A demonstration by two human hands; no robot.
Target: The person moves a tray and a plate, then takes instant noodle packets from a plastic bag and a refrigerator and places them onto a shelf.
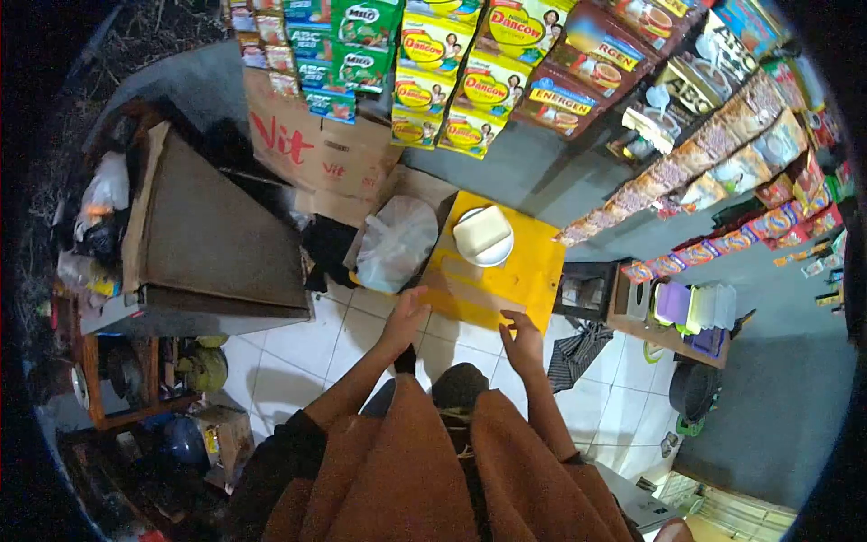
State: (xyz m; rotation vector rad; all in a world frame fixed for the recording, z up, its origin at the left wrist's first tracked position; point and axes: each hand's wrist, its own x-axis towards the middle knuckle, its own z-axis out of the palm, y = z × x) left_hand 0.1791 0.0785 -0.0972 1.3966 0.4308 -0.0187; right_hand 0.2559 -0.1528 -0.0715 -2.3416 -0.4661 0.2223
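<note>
A yellow tabletop [535, 262] stands against the grey wall in front of me. On it sits a round white dish [492, 259] with a pale cream, rounded rectangular block [485, 230] on top. A paler band crosses the tabletop's near part, between my hands. My left hand [408, 316] is at the near left corner of the tabletop, its fingers stretched out and nothing seen in them. Over the near right edge is my right hand [522, 341], thumb and fingers apart. Both hands are short of the dish.
A cardboard box with a clear plastic bag [396, 244] adjoins the table's left side. Sachet strips [461, 81] hang low above it. A large brown box [217, 226] stands left. To the right are a shelf with plastic containers [691, 307] and a striped cloth [578, 355].
</note>
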